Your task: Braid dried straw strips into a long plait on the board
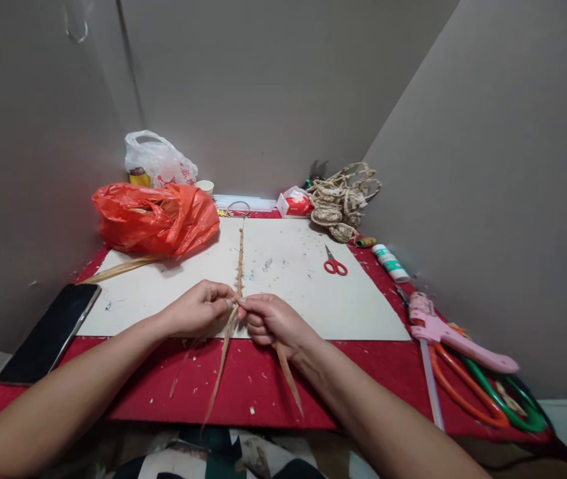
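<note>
A thin tan braid of flat, raffia-like fibre (pixel 240 259) runs down the middle of the white board (pixel 303 266). Its far end reaches a metal ring (pixel 238 209). My left hand (pixel 201 307) pinches the near end of the braid between thumb and fingers. Right beside it, my right hand (pixel 271 321) is closed on the fibre strands at the same spot, fingers curled. Loose strands (pixel 224 352) hang from between the hands over the red cloth, and another strand (pixel 288 379) trails out below my right hand. The exact crossing of strands is hidden by the fingertips.
Red-handled scissors (pixel 335 263) lie right on the board. An orange plastic bag (pixel 158 216) holding fibre sits back left, near a phone (pixel 48 332). Coiled rope (pixel 341 199) is piled back right. A pink glue gun (pixel 463 336) and large scissors (pixel 468 386) lie along the right edge.
</note>
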### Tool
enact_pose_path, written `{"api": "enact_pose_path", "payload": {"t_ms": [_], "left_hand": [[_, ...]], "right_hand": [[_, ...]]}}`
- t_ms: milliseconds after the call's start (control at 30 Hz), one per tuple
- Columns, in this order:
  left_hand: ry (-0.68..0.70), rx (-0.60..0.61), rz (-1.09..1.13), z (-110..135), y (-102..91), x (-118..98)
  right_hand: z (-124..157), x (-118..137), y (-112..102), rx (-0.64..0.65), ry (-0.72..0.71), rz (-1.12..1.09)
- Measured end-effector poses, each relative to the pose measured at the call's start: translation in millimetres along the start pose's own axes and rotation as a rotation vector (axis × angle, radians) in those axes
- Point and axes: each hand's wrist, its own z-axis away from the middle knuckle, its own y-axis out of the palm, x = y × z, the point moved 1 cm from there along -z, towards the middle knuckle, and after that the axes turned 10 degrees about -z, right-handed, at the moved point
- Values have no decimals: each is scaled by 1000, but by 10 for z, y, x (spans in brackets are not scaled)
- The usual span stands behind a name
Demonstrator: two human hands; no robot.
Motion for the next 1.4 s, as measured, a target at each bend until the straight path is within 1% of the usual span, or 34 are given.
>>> {"api": "enact_pose_path", "payload": {"t_ms": [100, 133, 200, 300, 367, 433, 500, 567, 600, 667, 700, 733, 767, 867, 900, 933, 1033, 1200, 1300, 1400], "left_hand": [[-81, 56, -2, 52, 13, -43], [-101, 67, 7, 72, 35, -56], [-120, 59, 22, 106, 106, -63], [-108, -14, 33, 134, 262, -19], [-90, -86, 14, 143, 355, 10], [-74, -123, -4, 152, 401, 2], [-71, -118, -35, 156, 374, -42], [-98, -136, -81, 143, 276, -97], [-117, -188, -105, 127, 210, -118], [-134, -357, -116, 83, 83, -134], [-124, -423, -95, 57, 40, -126], [-107, -448, -51, 30, 18, -109], [-94, -414, 13, 3, 19, -84], [-118, -149, 209, -42, 97, -4], [-119, -92, 225, -42, 122, 9], [-109, -66, 211, -37, 136, 13], [-60, -73, 106, -8, 117, -23], [-114, -31, 7, 4, 29, -65], [-112, -3, 76, -21, 19, -12], [-116, 23, 183, -54, 36, 55]], "right_hand": [[18, -20, 50, -109, -74, 52], [22, -28, 64, -121, -88, 57], [27, -43, 85, -100, -91, 39], [30, -65, 106, -36, -62, 7], [31, -76, 116, -43, -65, 15], [31, -78, 122, -76, -80, 13], [30, -70, 116, -99, -76, -22], [25, -57, 98, -87, -57, -66], [21, -49, 86, -73, -48, -82], [11, -36, 64, -30, -33, -107], [6, -31, 56, -7, -28, -118], [3, -26, 51, 14, -24, -129], [1, -21, 48, 34, -22, -135], [15, -2, 49, 77, -6, -123], [26, 6, 47, 81, 3, -110], [38, 14, 43, 84, 10, -91], [70, 33, 14, 87, 3, 10], [74, 56, -31, 55, -101, 351], [67, 77, -26, 53, -182, 545], [66, 89, -12, 50, -267, 684]]}}
